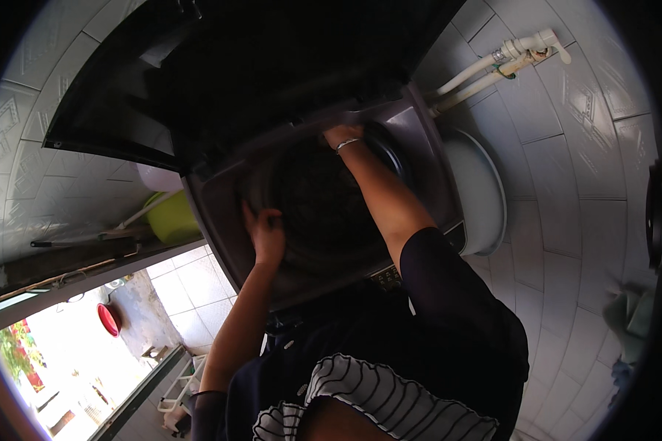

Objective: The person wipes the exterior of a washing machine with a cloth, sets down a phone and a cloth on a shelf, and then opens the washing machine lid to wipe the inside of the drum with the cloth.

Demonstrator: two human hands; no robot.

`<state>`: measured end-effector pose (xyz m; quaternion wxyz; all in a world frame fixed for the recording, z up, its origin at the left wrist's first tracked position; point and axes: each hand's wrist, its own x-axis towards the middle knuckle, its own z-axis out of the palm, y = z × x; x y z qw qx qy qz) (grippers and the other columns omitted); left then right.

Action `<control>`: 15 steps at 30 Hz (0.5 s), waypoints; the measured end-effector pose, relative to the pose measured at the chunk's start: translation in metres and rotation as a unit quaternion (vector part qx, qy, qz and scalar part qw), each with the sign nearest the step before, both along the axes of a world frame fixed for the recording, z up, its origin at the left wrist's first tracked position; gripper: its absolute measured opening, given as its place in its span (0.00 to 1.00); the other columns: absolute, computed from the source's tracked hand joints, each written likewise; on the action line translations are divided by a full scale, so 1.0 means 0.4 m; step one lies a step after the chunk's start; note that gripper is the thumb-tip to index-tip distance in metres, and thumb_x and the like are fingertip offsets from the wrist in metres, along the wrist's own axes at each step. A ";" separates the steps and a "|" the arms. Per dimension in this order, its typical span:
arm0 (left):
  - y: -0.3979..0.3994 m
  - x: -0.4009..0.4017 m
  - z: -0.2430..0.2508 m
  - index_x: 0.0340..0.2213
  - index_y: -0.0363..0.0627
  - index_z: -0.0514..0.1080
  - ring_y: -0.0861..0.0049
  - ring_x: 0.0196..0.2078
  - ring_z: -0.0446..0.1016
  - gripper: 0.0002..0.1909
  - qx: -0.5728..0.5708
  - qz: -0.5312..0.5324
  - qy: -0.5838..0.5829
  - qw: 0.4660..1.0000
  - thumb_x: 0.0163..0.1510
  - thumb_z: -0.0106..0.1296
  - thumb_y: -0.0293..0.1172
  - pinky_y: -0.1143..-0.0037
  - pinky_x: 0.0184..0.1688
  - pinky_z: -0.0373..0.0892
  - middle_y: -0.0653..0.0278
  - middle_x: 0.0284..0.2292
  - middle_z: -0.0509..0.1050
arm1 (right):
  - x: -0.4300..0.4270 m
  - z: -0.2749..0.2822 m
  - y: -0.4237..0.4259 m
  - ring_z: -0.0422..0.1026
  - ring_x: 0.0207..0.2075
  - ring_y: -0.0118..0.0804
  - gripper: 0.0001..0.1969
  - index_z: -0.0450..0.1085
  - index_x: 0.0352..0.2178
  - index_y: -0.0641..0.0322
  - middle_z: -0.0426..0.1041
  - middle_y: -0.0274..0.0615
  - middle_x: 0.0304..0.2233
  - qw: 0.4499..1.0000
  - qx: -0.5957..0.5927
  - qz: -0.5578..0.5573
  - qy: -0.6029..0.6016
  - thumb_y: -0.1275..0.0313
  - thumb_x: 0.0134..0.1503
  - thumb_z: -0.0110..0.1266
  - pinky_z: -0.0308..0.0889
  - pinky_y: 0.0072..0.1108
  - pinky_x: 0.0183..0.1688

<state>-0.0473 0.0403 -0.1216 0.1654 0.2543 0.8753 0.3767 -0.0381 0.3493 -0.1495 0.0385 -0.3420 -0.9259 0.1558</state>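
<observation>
A top-loading washing machine (212, 220) stands before me with its dark lid (243, 66) raised. My left hand (266, 234) rests at the left side of the round tub opening (331, 204), its fingers spread and partly curled against the rim. At the far side of the opening is my right hand (342, 134), with a bracelet at the wrist. Its fingers are blurred and partly hidden by shadow at the rim, so whether they grip anything is unclear. The inside of the tub is too dark to make out. A control panel (387, 277) shows at the near edge.
A large pale basin (480, 193) stands right of the machine. White pipes with a tap (546, 41) run along the tiled wall. On the left are a green basin (171, 218), a window and a white rack (182, 388). Cloths (629, 320) hang at the far right.
</observation>
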 end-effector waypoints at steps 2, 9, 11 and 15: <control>-0.010 -0.002 0.006 0.33 0.47 0.73 0.44 0.66 0.43 0.08 0.006 0.014 -0.020 1.000 0.48 0.54 0.23 0.63 0.66 0.46 0.39 0.64 0.43 | -0.030 0.024 -0.023 0.68 0.53 0.49 0.20 0.72 0.46 0.55 0.72 0.48 0.48 0.997 -0.010 -0.057 -0.047 0.57 0.60 0.43 0.61 0.40 0.56; 0.012 0.000 0.032 0.33 0.46 0.73 0.45 0.66 0.44 0.08 0.034 0.028 -0.062 0.997 0.48 0.55 0.26 0.64 0.66 0.46 0.40 0.64 0.45 | -0.128 -0.035 -0.195 0.70 0.50 0.49 0.17 0.75 0.42 0.54 0.74 0.47 0.46 0.995 -0.014 0.037 0.088 0.59 0.59 0.44 0.60 0.41 0.56; 0.001 -0.004 0.036 0.33 0.47 0.73 0.46 0.66 0.46 0.08 0.034 0.035 -0.069 0.996 0.48 0.55 0.26 0.65 0.66 0.46 0.40 0.63 0.45 | -0.144 0.038 -0.253 0.68 0.53 0.49 0.19 0.72 0.47 0.50 0.72 0.45 0.50 0.981 -0.055 0.183 0.026 0.57 0.59 0.43 0.58 0.41 0.58; 0.012 0.001 0.032 0.34 0.45 0.73 0.47 0.66 0.47 0.09 0.032 0.008 -0.060 0.998 0.47 0.56 0.26 0.66 0.66 0.48 0.41 0.63 0.45 | -0.115 -0.045 -0.198 0.65 0.56 0.50 0.23 0.70 0.49 0.55 0.70 0.45 0.52 0.967 -0.042 0.228 0.108 0.55 0.61 0.39 0.54 0.38 0.61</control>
